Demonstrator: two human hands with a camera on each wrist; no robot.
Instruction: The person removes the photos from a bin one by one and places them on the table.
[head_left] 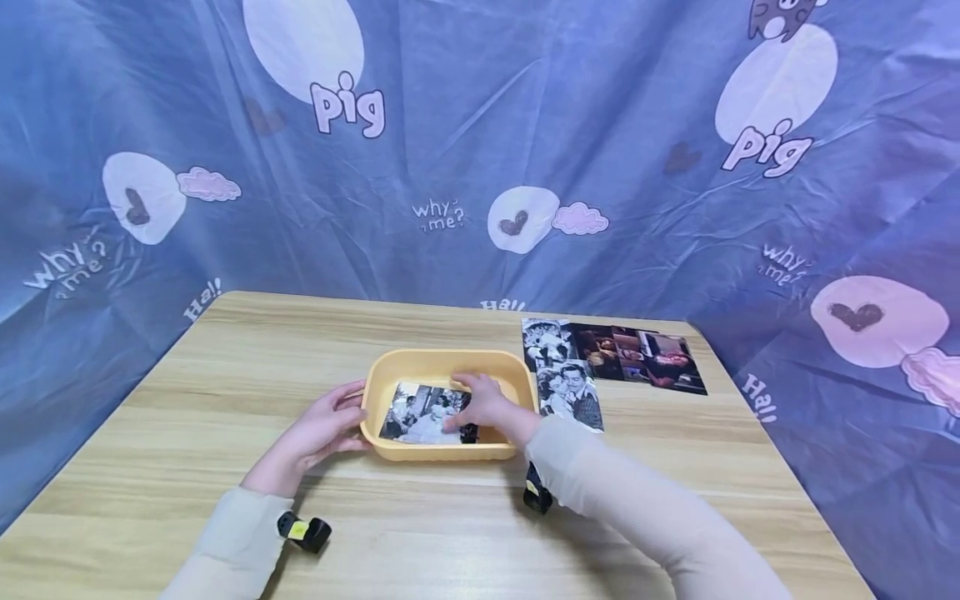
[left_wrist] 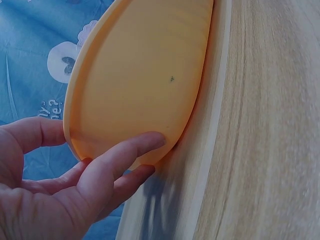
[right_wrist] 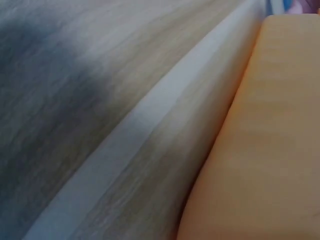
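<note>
In the head view a yellow plastic basin (head_left: 420, 358) stands on the table, with a black-and-white photo (head_left: 429, 417) lying inside. My left hand (head_left: 330, 427) holds the basin's left end, thumb and fingers spread around its outer wall. The left wrist view shows the same hand (left_wrist: 75, 185) against the basin wall (left_wrist: 140, 75). My right hand (head_left: 487, 404) reaches into the basin over the photo's right part. Its thumb lies over the photo and its fingers are spread toward the far side. Only the basin's outside (right_wrist: 260, 150) and the table show in the right wrist view.
To the basin's right lie two black-and-white photos, a near one (head_left: 570, 396) and a far one (head_left: 546, 340). Several dark colour photos (head_left: 671, 362) overlap farther right. The wooden table (head_left: 435, 533) ends against a blue printed curtain (head_left: 435, 150).
</note>
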